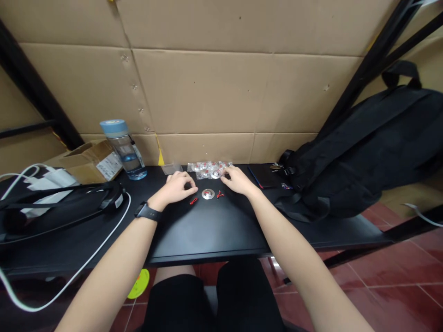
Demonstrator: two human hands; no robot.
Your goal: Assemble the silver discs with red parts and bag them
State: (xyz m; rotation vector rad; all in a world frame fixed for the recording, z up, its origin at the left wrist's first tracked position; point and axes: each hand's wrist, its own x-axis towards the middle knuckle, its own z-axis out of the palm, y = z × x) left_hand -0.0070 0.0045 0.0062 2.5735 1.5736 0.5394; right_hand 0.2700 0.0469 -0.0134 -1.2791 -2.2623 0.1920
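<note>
My left hand (179, 186), with a black watch on its wrist, rests on the black table (207, 230) with fingers curled together as in a pinch; what it holds is too small to see. My right hand (238, 180) lies with fingers reaching onto a pile of small clear plastic bags (207, 169) holding red and silver parts. Between the hands sits a small round silver disc (208, 194). One small red piece (194, 201) lies left of the disc, by my left hand, and another red piece (219, 195) lies right of it.
A clear water bottle with a blue lid (124, 148) stands at the back left beside a cardboard box (90, 160). A black bag with white cables (58, 207) lies far left. A black backpack (363, 152) fills the right side. Cardboard panels (224, 83) wall the back.
</note>
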